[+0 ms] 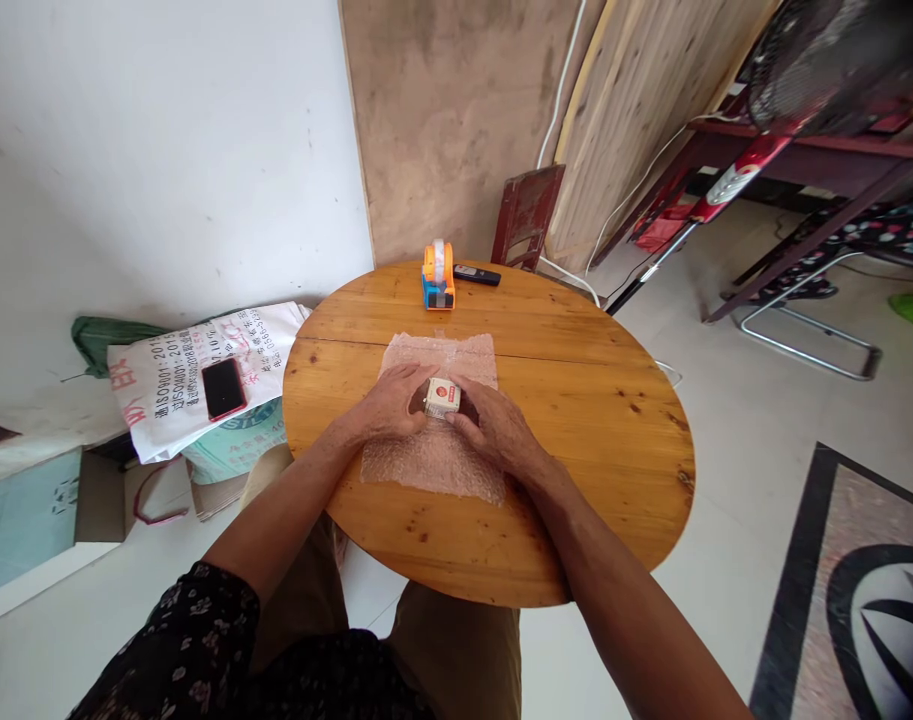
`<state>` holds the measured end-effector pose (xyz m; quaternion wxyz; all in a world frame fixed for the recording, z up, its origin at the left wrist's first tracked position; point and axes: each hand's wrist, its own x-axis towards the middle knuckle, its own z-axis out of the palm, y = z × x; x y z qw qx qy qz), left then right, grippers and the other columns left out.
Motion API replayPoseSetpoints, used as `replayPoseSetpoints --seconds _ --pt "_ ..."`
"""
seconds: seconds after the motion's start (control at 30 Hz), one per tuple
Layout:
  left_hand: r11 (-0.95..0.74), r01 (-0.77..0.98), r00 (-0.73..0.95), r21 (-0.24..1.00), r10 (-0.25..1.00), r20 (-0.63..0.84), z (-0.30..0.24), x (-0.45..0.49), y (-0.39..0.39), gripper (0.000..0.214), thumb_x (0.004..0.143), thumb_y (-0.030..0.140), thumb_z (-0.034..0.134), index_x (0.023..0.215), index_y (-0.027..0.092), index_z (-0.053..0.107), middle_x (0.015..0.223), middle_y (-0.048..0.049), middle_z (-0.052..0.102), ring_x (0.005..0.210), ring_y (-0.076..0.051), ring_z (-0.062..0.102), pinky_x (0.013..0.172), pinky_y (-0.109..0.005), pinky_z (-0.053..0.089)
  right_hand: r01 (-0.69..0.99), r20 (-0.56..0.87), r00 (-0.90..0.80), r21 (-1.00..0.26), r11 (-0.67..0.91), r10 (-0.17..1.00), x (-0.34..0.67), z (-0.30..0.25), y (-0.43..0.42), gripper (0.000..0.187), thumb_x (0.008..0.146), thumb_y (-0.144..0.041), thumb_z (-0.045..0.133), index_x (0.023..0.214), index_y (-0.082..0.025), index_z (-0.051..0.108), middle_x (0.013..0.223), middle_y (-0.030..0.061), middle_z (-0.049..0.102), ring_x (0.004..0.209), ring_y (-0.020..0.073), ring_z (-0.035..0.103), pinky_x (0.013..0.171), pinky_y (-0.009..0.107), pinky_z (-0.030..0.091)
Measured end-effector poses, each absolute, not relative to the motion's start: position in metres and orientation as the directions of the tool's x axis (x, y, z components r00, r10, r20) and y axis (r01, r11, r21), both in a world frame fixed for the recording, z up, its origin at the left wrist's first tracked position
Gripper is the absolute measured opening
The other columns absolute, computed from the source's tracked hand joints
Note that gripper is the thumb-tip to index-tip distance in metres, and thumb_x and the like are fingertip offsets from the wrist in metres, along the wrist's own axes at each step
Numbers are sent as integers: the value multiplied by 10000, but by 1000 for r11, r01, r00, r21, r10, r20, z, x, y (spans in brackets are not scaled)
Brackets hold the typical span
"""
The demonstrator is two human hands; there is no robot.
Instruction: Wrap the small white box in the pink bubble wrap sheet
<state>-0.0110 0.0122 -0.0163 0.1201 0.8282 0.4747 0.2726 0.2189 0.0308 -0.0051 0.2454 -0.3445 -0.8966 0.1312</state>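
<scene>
Wooden table (591, 430), both hands (394, 402) (495, 425) in a grip on small red-printed box (442, 398), "ISO9001" on white sack (180, 375) nearby

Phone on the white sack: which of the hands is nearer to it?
Left. The left hand is right of the phone, at the small box's left side; the right hand is farther right, on the box's other side.

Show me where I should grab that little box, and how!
Probably hold the small box by its left and right walls, coming from either side: it looks straight-sided, and those walls face the left hand and right hand.
</scene>
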Motion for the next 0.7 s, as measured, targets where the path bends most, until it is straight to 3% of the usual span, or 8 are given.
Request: replayPoseSetpoints --seconds 0.47,0.7 --pt "-518 722 394 458 853 343 -13 -9 9 833 682 200 570 1480 120 348 1424 -188 540 1319 -339 512 1135 -541 398 563 325 -656 -390 729 681 220 -2 31 582 907 -290 546 1466 -179 427 1325 157 642 1149 328 628 956 501 503" --pt "-543 720 431 431 838 336 -7 -7 5 758 713 224 571 1445 121 403 1387 -178 569 1306 -340 515 1125 -537 396 556 329 -659 -392 733 676 220 -2 31 580 909 -288 548 1464 -171 424 1358 156 621 1190 322 611 984 498 494"
